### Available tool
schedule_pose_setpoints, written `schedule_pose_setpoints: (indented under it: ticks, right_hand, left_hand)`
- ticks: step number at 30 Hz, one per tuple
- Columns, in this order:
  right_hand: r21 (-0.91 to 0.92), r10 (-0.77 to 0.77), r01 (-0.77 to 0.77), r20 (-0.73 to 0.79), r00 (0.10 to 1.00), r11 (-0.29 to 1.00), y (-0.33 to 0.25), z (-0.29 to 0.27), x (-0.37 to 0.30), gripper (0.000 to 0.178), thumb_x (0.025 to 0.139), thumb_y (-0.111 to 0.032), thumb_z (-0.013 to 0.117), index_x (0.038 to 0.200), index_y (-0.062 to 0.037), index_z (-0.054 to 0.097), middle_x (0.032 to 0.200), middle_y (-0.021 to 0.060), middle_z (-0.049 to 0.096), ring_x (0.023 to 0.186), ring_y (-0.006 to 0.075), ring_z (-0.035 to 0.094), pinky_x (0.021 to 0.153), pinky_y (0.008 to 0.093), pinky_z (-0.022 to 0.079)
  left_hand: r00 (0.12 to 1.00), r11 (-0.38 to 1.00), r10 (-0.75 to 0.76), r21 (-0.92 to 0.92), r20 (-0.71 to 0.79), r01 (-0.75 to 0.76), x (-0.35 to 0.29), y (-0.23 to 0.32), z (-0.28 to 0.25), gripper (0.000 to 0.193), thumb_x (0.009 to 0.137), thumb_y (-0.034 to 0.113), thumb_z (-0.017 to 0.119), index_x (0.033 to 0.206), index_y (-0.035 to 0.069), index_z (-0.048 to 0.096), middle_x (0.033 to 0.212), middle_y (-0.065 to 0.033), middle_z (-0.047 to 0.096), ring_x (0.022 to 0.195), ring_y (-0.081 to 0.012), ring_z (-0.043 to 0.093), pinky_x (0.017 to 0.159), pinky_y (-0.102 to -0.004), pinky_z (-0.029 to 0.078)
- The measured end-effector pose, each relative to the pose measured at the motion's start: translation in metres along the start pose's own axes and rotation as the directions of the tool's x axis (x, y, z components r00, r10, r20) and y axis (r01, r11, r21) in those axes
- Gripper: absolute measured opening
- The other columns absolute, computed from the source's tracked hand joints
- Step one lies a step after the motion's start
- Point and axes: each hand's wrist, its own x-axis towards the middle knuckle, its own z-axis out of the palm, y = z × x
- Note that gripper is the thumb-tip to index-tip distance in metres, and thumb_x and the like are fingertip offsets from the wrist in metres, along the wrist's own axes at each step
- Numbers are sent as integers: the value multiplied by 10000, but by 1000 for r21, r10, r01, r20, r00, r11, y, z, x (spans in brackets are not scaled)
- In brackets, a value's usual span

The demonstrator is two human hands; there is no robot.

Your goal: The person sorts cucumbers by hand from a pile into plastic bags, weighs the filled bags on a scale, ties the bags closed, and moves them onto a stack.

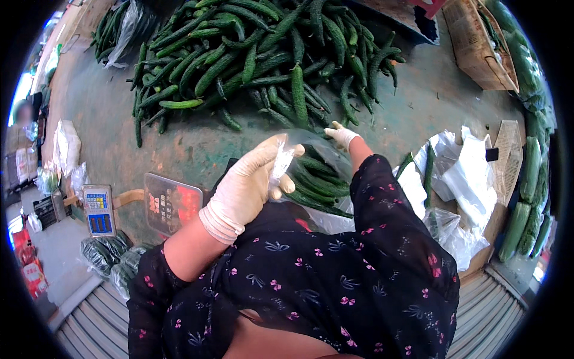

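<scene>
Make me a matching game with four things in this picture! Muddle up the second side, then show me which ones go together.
Things:
1. Left hand
2. Cucumber heap
3. Scale panel
4. Tan crate

Where or how:
A. Mostly blue, at the left
B. In the upper right
C. In a pale glove, gripping a clear plastic bag
D. Dark green, piled at the top middle

Right pairs:
1-C
2-D
3-A
4-B
</scene>
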Motion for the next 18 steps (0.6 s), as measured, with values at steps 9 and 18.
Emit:
schedule_pose_setpoints:
  ticks: [9,18]
  right_hand:
    - [453,62,333,-662,747,827,19,22,13,393,806,-389,620,1017,-62,563,935,113,613,894,228,556,804,367,435]
    - [746,-159,251,-194,968,617,59,-45,-141,629,824,-140,587,1385,-115,305,839,146,608,662,210,626,542,363,536]
  left_hand:
    - [989,996,-52,74,142,42,1,3,0,538,881,327,520,1292,-1,404,1150,-127,593,585,-135,553,520,-218,414]
    - [996,998,63,-20,-64,-64,-1,-1,7,375,903,339,473,1180,90,520,1139,-124,591,739,-179,593,587,-265,438]
